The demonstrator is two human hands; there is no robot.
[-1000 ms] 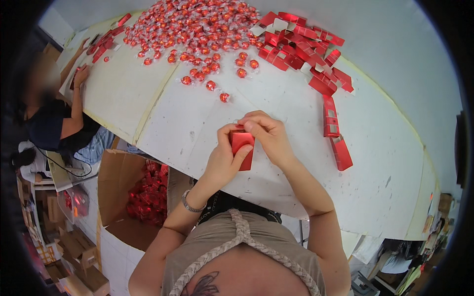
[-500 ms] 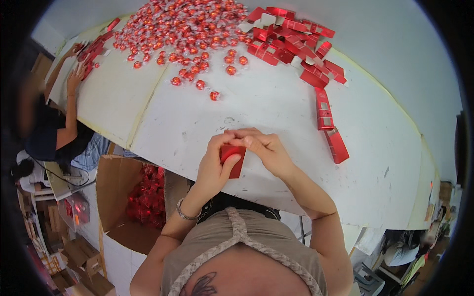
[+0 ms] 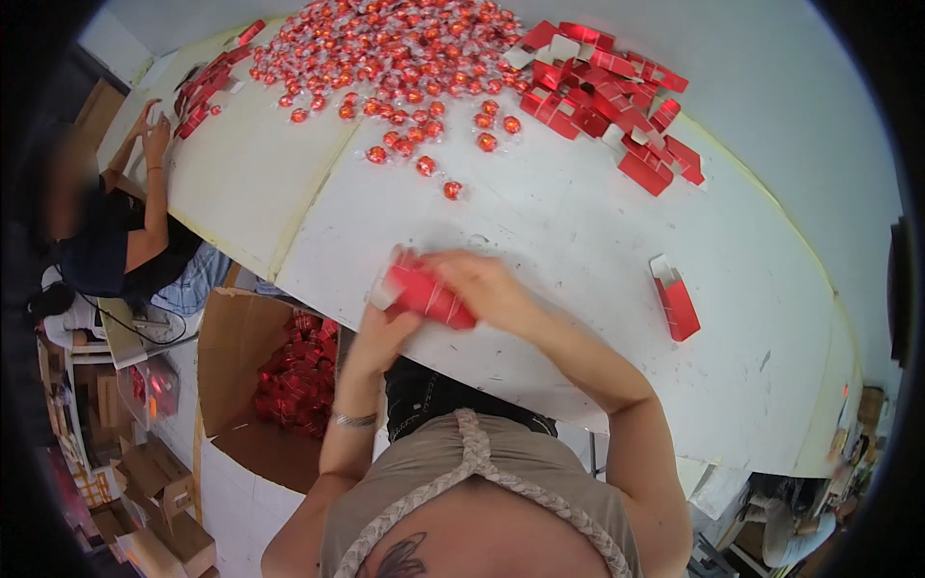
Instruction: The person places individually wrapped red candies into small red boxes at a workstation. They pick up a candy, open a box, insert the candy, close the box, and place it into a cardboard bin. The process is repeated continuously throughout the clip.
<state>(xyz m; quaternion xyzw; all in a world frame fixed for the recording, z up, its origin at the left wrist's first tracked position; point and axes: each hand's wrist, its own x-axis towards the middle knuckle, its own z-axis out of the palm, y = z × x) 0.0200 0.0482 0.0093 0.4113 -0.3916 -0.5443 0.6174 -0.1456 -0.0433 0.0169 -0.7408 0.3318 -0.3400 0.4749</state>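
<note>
Pale walls (image 3: 771, 125) curve behind a long white table (image 3: 559, 231), whose top is marked with grey scuffs and crossed by a yellowish tape strip (image 3: 310, 207). Toward the back sits one broad heap of wrapped red balls (image 3: 385, 53), too many to count, with strays scattered on its near side; one stray ball (image 3: 452, 190) lies closest to the hands. Right of the heap is one pile of red cartons (image 3: 617, 96), overlapping so that their number cannot be told, and one lone carton (image 3: 677, 308) lies well apart, nearer the table's right side, its end flap open. Near the table's front edge, one red box (image 3: 434, 294) is between the person's two hands, tilted and blurred, a pale flap at its left end. The left hand (image 3: 383, 332) grips it near that end; the right hand (image 3: 487, 289) lies over its other side, too blurred to tell how tightly its fingers close. One large brown carton (image 3: 226, 366) beside the table holds red pieces (image 3: 294, 380). At the left, one co-worker (image 3: 120, 255) raises both hands by a second row of red packaging (image 3: 204, 91).
</note>
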